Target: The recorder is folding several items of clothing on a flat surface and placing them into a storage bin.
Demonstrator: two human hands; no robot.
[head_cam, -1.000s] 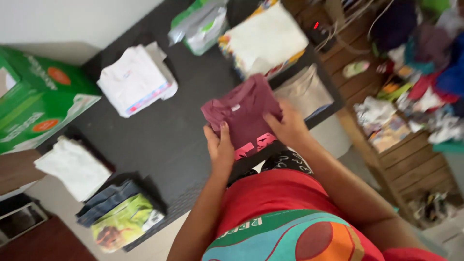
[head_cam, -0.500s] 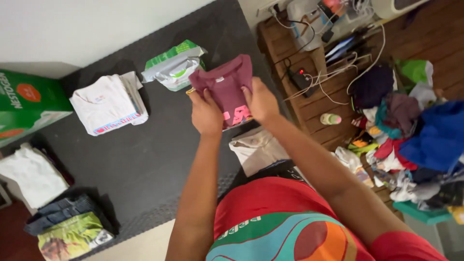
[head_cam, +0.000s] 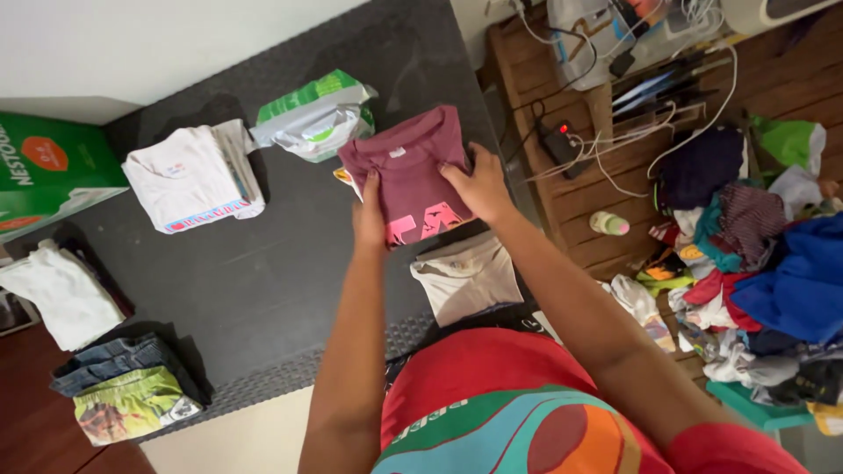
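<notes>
Left hand [head_cam: 370,215] flat against the left edge of the folded maroon shirt [head_cam: 408,171], fingers straight and together, thumb hidden, so grip not clear; pressing rather than clutching, as far as visible. Right hand [head_cam: 479,184] spread over the shirt's right edge, fingers curled lightly onto the cloth, palm down. Shirt folded into a neat rectangle, collar toward the far side, pink print on the near part, resting on top of a stack whose yellow corner [head_cam: 342,175] peeks out at the left. All on a dark mat [head_cam: 263,272].

Just beyond the shirt, touching or nearly touching its far-left corner: a green-and-silver pouch [head_cam: 314,114]. Just nearer than the shirt: a folded beige garment [head_cam: 464,276] at the mat's near edge. Further left on the mat, well apart: a folded white pile [head_cam: 193,175] with a striped hem. At the far left: a green box [head_cam: 48,167], then a white folded cloth [head_cam: 61,298], then folded jeans [head_cam: 110,360] with a green printed piece [head_cam: 132,404] just beside them.

To the right, off the mat: a wooden pallet [head_cam: 571,202] carrying a power strip [head_cam: 562,140] with a red light and tangled cables, a small bottle [head_cam: 609,224], and a heap of mixed clothes [head_cam: 764,237].
</notes>
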